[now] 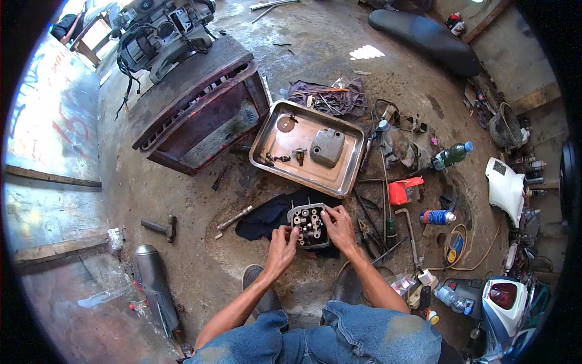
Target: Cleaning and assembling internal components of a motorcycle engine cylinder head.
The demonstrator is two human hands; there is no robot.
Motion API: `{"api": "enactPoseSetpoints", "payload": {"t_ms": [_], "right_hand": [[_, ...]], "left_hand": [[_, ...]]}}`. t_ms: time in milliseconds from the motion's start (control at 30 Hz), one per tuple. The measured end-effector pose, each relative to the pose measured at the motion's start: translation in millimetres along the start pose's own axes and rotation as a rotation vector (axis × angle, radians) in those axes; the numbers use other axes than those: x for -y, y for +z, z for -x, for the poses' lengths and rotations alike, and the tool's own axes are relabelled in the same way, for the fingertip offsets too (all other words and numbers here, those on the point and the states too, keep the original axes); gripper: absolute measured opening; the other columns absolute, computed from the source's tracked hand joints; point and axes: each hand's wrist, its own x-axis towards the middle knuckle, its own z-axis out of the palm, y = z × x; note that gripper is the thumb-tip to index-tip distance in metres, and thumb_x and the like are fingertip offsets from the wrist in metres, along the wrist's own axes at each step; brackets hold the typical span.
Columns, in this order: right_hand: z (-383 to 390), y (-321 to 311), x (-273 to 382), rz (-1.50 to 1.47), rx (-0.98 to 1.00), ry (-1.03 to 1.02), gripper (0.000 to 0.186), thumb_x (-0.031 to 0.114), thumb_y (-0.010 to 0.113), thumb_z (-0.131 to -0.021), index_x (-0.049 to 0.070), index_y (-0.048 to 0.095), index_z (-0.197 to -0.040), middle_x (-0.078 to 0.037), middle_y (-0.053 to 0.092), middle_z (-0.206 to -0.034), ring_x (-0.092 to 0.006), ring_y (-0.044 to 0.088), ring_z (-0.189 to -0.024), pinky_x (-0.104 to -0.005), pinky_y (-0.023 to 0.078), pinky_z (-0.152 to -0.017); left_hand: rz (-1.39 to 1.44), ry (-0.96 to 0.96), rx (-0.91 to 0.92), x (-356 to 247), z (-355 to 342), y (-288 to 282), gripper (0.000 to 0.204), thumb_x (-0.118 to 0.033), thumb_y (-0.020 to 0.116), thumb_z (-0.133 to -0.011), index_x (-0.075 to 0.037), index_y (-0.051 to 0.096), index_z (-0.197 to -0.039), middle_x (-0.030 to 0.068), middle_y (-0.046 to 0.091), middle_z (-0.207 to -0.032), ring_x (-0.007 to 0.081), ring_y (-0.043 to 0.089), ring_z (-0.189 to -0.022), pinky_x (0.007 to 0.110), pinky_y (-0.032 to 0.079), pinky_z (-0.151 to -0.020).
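Between my hands is a metal engine cylinder head (310, 225), its open side up and its valve parts showing. My left hand (282, 249) grips its left lower edge, with the thumb against the rim. On the opposite side, my right hand (339, 227) holds the upper right edge, its thumb lying over the rim. A dark cloth (262, 219) spreads under and to the left of the head. Just beyond it stands a metal tray (290, 178) carrying a grey valve cover (327, 147), a toothed sprocket (286, 124) and small dark engine parts.
A hammer (160, 227) and a muffler (156, 285) lie to the left. At the right are pliers (365, 233), a red box (404, 191), a spray can (438, 217) and a green bottle (453, 155). An engine (165, 36) rests on a wooden stand (200, 124) at far left.
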Motion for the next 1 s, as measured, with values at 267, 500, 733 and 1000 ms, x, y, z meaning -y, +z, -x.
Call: {"api": "enactPoseSetpoints", "payload": {"t_ms": [267, 500, 733, 1000], "right_hand": [[-41.4, -15.3, 57.1, -0.028, -0.1, -0.187, 0.029, 0.018, 0.068, -0.1, 0.007, 0.075, -0.126, -0.018, 0.069, -0.102, -0.0301, 0.07, -0.089, -0.0419, 0.057, -0.083], [-165.8, 50.1, 61.1, 0.363, -0.04, -0.745, 0.024, 0.019, 0.07, -0.095, 0.005, 0.075, -0.114, -0.012, 0.07, -0.115, -0.0326, 0.064, -0.115, -0.0425, 0.054, -0.098], [-202.4, 72.1, 66.6, 0.641, 0.093, -0.836, 0.015, 0.014, 0.071, -0.088, 0.006, 0.074, -0.1, -0.012, 0.069, -0.108, -0.0308, 0.062, -0.112, -0.0428, 0.052, -0.096], [-118.2, 19.4, 71.9, -0.471, 0.277, -0.093, 0.036, 0.028, 0.075, -0.099, 0.004, 0.075, -0.126, -0.006, 0.078, -0.106, -0.0145, 0.069, -0.092, -0.0318, 0.055, -0.085]], "left_hand": [[-0.096, 0.061, -0.082, 2.6, -43.5, -52.5, 0.044, -0.038, 0.05, -0.112, 0.004, 0.064, -0.108, 0.0264, 0.061, -0.101, 0.0456, 0.06, -0.099, 0.051, 0.047, -0.089], [0.047, -0.012, -0.19, -40.1, -60.5, -54.6, 0.036, -0.032, 0.058, -0.109, 0.004, 0.067, -0.109, 0.0186, 0.068, -0.089, 0.0256, 0.069, -0.072, 0.041, 0.053, -0.068], [0.0, 0.056, -0.296, -23.2, -40.5, -59.0, 0.036, -0.032, 0.062, -0.108, 0.003, 0.068, -0.103, 0.0146, 0.073, -0.083, 0.0179, 0.066, -0.071, 0.035, 0.052, -0.069], [0.263, 0.035, -0.138, -28.7, -42.5, -72.4, 0.031, -0.028, 0.062, -0.109, 0.0, 0.068, -0.121, 0.0077, 0.077, -0.094, 0.0112, 0.069, -0.08, 0.028, 0.056, -0.075]]}}
